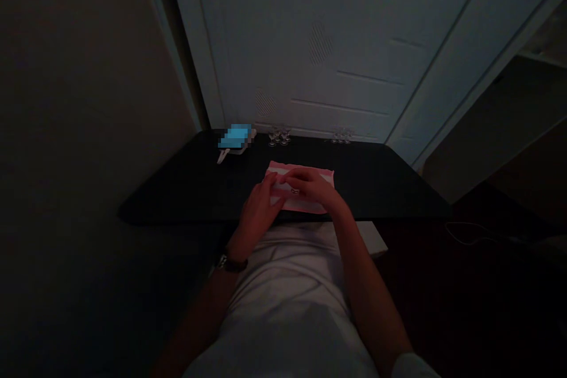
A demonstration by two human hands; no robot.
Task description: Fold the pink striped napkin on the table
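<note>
A small pink-and-white striped cloth [305, 205] lies spread near the front edge of the dark table. My left hand [260, 209] rests on its left side, fingers stretched forward and thumb apart, with a dark band on the wrist. Over the middle of the cloth, my right hand [312, 185] curls inward, its fingertips brought together close to the left fingertips. Whatever those fingertips hold is too small and dim to make out. Just below the right fingers shows a small pale mark or object [295, 191] with dark detail, unclear in the low light.
On the black table [177, 189], a lit, blurred screen [234, 136] sits at the back left. Small clear glass-like pieces [279, 137] stand along the back, with more clear pieces [342, 136] to their right. A pale panelled door [301, 41] rises behind. A white box-like object [372, 238] shows below the front edge.
</note>
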